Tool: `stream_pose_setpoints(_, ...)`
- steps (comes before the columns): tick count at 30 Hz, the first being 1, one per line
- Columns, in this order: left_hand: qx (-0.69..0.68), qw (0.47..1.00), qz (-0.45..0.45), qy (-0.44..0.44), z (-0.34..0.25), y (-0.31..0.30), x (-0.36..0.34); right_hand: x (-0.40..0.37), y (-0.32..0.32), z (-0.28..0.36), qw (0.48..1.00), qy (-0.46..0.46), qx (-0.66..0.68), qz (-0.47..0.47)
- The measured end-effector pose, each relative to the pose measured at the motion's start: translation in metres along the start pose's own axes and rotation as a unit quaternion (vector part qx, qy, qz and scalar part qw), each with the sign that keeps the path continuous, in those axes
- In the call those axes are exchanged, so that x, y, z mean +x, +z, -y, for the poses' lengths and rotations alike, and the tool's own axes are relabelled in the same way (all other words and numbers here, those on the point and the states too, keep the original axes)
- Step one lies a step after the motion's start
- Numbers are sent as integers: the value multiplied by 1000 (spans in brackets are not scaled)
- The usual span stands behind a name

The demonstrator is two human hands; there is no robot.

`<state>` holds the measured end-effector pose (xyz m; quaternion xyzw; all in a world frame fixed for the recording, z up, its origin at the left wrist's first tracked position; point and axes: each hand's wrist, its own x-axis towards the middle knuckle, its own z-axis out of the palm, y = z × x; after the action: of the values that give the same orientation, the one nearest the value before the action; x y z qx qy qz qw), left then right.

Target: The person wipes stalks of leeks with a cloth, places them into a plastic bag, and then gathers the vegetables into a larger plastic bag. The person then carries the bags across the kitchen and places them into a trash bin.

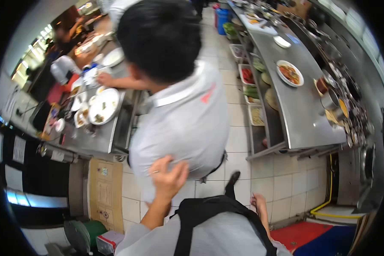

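My left hand (168,177), with a ring on one finger, is raised in front of me, its fingers bent and apart. It holds nothing and overlaps the lower back of a person in a grey shirt (187,115) in this view. Low at my right side hangs my right hand (258,200), small in view, its fingers curled in and nothing showing in them. The person stands close ahead with their back to me. Their hand (104,79) reaches over the left counter, beside a large white plate (103,106) with scraps of food.
On the right, a steel counter (301,115) carries a plate of food (290,73), pots and ladles. Vegetable trays (256,115) sit on the shelf below. A tiled aisle (234,111) runs between the counters. Flattened cardboard (104,187) and a green bin (89,232) are at lower left.
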<state>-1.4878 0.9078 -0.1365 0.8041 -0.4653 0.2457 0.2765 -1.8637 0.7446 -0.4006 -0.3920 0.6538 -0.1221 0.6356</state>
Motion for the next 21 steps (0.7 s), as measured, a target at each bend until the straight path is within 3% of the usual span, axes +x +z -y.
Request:
stream_pose_setpoints(3, 0, 989, -8, -146, -13, 3, 20, 53, 19, 91, 995, -45, -38, 75)
stream_pose_setpoints(4, 0, 989, -5, -148, -22, 9, 33, 59, 32, 128, 992, -65, -35, 105)
stream_pose_setpoints(6, 23, 962, -227, -152, -55, 41, 86, 109, 49, 200, 965, -127, -71, 220)
stream_pose_setpoints(7, 20, 963, -228, -145, -66, 54, 107, 112, 67, 235, 945, -161, -103, 266)
stream_pose_setpoints(9, -75, 983, -157, -51, -84, 84, 149, 138, 83, 269, 914, -173, -165, 327)
stream_pose_setpoints(11, -72, 988, -135, -5, -79, 114, 178, 165, 97, 288, 884, -155, -267, 352)
stream_pose_setpoints(13, 49, 991, -80, -95, -70, 138, 199, 212, 115, 278, 813, -206, -419, 349)
stream_pose_setpoints(14, 133, 986, -70, -72, -75, 140, 206, 221, 121, 280, 813, -202, -420, 348)
stream_pose_setpoints(16, 158, 977, -82, -115, -77, 153, 208, 233, 133, 285, 734, -302, -460, 398)
stream_pose_setpoints(17, 185, 966, -99, -154, -78, 160, 210, 220, 135, 306, 764, -228, -422, 432)
stream_pose_setpoints(19, 191, 959, -107, -181, -87, 181, 226, 222, 139, 326, 774, -230, -392, 441)
stream_pose_setpoints(21, -42, 983, -104, -146, -99, 222, 247, 240, 144, 348, 768, -235, -407, 437)
